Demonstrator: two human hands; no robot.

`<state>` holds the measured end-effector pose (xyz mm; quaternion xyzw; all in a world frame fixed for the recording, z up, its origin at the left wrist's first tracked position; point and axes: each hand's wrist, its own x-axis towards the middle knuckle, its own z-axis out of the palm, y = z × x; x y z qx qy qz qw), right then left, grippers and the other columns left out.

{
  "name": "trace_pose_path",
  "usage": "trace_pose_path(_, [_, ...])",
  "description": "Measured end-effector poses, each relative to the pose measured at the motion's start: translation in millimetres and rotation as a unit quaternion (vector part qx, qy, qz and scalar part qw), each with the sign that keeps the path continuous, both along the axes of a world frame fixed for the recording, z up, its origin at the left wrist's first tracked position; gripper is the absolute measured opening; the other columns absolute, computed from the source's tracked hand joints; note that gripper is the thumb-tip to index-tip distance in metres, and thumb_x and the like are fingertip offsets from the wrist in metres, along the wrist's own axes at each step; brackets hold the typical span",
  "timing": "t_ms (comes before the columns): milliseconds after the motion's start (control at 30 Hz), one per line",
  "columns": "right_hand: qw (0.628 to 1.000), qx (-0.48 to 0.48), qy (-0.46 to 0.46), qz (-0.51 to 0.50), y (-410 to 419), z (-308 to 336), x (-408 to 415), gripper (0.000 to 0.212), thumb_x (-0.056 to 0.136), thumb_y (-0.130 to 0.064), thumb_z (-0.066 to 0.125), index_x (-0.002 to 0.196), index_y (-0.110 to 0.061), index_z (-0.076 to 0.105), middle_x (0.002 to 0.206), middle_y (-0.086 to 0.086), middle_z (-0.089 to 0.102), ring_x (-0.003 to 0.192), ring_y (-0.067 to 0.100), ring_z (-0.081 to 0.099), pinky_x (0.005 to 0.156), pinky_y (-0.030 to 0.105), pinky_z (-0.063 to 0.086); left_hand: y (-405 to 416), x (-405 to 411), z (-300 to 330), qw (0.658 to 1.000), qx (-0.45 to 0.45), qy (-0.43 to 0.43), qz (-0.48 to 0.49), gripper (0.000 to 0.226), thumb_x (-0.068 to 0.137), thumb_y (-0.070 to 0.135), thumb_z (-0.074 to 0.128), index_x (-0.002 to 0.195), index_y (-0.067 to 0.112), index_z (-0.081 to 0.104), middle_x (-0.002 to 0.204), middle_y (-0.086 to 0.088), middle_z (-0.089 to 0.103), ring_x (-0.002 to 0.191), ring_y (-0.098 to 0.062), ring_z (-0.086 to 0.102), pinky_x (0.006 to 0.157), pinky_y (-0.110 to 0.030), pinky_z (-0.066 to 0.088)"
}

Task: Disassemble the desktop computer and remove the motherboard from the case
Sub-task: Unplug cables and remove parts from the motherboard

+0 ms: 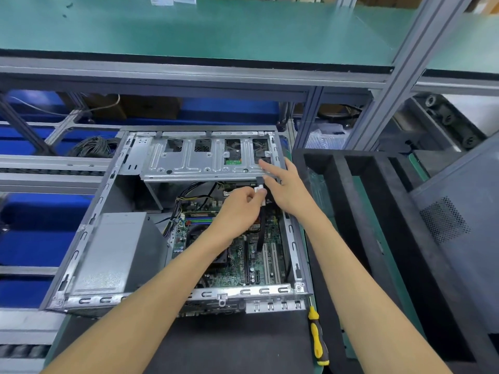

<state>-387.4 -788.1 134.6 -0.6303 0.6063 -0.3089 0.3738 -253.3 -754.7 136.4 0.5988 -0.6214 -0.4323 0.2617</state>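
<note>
The open desktop case lies on its side in front of me. Its green motherboard shows in the bottom, with the grey power supply at the left and a metal drive cage across the far end. My left hand pinches the white-tagged end of a black cable that runs down to the board. My right hand rests with straight fingers on the right end of the drive cage, its thumb close to the cable end.
A yellow-and-black screwdriver lies on the mat just right of the case's near corner. A black foam tray with slots stands to the right, and a grey perforated side panel lies beyond it. A green shelf overhangs the bench.
</note>
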Motion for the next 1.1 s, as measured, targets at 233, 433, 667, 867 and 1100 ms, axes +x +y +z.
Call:
trace_pose_path(233, [1.0, 0.009, -0.005, -0.007, -3.0, -2.5, 0.3, 0.041, 0.105, -0.02, 0.048, 0.145, -0.029, 0.051, 0.164, 0.012, 0.016, 0.152, 0.025, 0.016, 0.122, 0.043, 0.022, 30.7, -15.8, -5.7, 0.987, -0.132, -0.087, -0.004, 0.038, 0.105, 0.033, 0.038, 0.068, 0.024, 0.037, 0.059, 0.003, 0.047, 0.063, -0.029, 0.051, 0.056, -0.039, 0.025])
trace_pose_path(433, [0.999, 0.008, -0.034, -0.011, -0.8, -2.5, 0.3, 0.041, 0.105, -0.02, 0.05, 0.144, -0.03, 0.052, 0.164, 0.009, 0.015, 0.152, 0.024, 0.016, 0.121, 0.043, 0.024, 39.5, -3.6, 2.5, 0.987, -0.122, -0.093, -0.044, 0.037, 0.102, 0.037, 0.046, 0.071, 0.02, 0.037, 0.066, 0.003, 0.044, 0.063, -0.013, 0.043, 0.062, -0.03, 0.03])
trace_pose_path(667, [0.999, -0.004, -0.031, -0.019, 3.5, -0.5, -0.5, 0.039, 0.104, -0.021, 0.051, 0.142, -0.032, 0.055, 0.164, 0.006, 0.017, 0.153, 0.02, 0.014, 0.12, 0.037, 0.023, 26.9, 45.2, 24.5, 0.996, -0.081, -0.006, 0.025, 0.031, 0.093, 0.031, 0.062, 0.08, 0.004, 0.067, 0.07, -0.005, 0.061, 0.063, -0.013, 0.047, 0.066, -0.031, 0.034])
trace_pose_path(867, [0.999, -0.011, -0.037, -0.024, 4.5, -0.1, -0.5, 0.038, 0.105, -0.018, 0.049, 0.14, -0.029, 0.057, 0.163, 0.003, 0.023, 0.152, 0.02, 0.016, 0.12, 0.041, 0.026, 13.2, 67.6, 21.3, 0.998, 0.046, 0.019, 0.036, 0.017, 0.093, 0.012, 0.055, 0.092, 0.0, 0.067, 0.075, -0.006, 0.076, 0.077, -0.02, 0.074, 0.081, -0.033, 0.054])
trace_pose_path(1100, [0.999, -0.004, -0.029, -0.022, 4.6, 1.8, -1.0, 0.036, 0.105, -0.019, 0.048, 0.138, -0.03, 0.059, 0.164, 0.004, 0.02, 0.152, 0.02, 0.016, 0.122, 0.04, 0.021, 19.3, 59.3, 19.2, 0.987, 0.039, -0.011, -0.155, 0.026, 0.091, 0.005, 0.062, 0.09, 0.027, 0.077, 0.095, -0.005, 0.075, 0.076, -0.022, 0.065, 0.076, -0.026, 0.044])
